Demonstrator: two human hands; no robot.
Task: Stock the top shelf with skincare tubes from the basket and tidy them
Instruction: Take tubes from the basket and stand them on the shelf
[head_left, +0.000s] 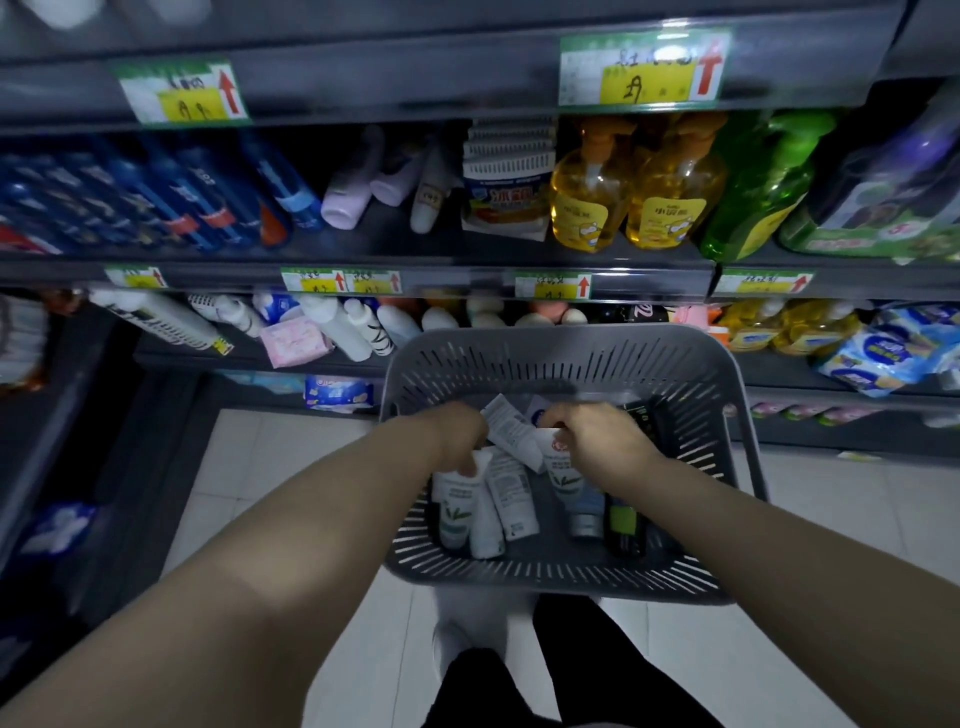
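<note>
Both hands are down inside the grey slotted basket (566, 358), forearms crossing its near rim. The skincare tubes (511, 499) lie loose on the basket's floor, mostly white, caps toward the near wall. A dark tube (626, 525) lies against the right wall. My right hand (597, 436) sits mid-basket, fingers curled round the crimped end of a red-marked tube (563, 478), pinching it. My left hand (460, 431) is toward the basket's left side, fingers curled down among the tubes. Their tips are hidden behind the back of the hand, so I cannot tell whether they pinch anything. A leaf-printed tube (452, 506) lies just below that hand, close to the left wall. There is little slack between the hands, with one angled tube between them. The basket's far rim stands just beside a lower shelf edge with price tags (553, 286). The top shelf (415, 78) is well above the basket, at the frame's upper edge. Left of the basket there is open tiled floor (291, 467).
</note>
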